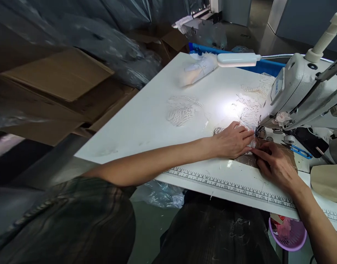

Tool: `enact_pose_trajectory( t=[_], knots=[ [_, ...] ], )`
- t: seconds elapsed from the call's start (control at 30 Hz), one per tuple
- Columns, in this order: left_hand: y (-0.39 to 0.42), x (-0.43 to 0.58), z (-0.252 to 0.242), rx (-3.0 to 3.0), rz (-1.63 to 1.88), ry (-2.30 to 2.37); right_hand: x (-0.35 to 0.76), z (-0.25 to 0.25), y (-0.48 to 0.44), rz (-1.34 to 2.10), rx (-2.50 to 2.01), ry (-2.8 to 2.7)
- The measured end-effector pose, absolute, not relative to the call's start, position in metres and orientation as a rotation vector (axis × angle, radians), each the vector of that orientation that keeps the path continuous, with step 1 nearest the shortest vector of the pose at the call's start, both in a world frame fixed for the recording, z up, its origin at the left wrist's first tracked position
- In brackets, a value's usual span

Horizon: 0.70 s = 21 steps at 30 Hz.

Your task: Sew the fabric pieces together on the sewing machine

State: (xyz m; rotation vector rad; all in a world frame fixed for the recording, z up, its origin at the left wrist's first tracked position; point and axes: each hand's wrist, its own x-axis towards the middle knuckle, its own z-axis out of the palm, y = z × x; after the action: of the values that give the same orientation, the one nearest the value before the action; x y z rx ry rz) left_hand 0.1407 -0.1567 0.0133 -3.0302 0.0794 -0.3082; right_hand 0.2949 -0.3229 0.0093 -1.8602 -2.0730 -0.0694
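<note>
Both sets of fingertips meet just near the presser foot [258,132]; the left hand [233,141] lies flat on the tan sheer fabric [244,160], fingers pressed together; the right hand [277,165] has its fingers bunched and bent onto the same fabric, though whether they pinch it cannot be told; the fabric lies on the white table [146,121], under the sewing machine [300,91] at right; loose lace [182,110] lies farther left; a printed ruler [229,185] runs along the near edge; blue snips [302,151] rest right of the hands.
</note>
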Motion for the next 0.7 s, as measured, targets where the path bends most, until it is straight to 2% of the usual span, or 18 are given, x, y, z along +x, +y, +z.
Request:
enact_pose_trajectory(
  t=[0.27, 0.7],
  knots=[
    [-0.145, 0.141, 0.009, -3.134, -0.443, 0.025, 0.291, 0.01, -0.322, -0.073, -1.942, -2.063],
    [-0.134, 0.139, 0.002, -3.209, -0.467, 0.071, 0.289, 0.01, -0.32, -0.081, -2.012, -2.057]
  ],
)
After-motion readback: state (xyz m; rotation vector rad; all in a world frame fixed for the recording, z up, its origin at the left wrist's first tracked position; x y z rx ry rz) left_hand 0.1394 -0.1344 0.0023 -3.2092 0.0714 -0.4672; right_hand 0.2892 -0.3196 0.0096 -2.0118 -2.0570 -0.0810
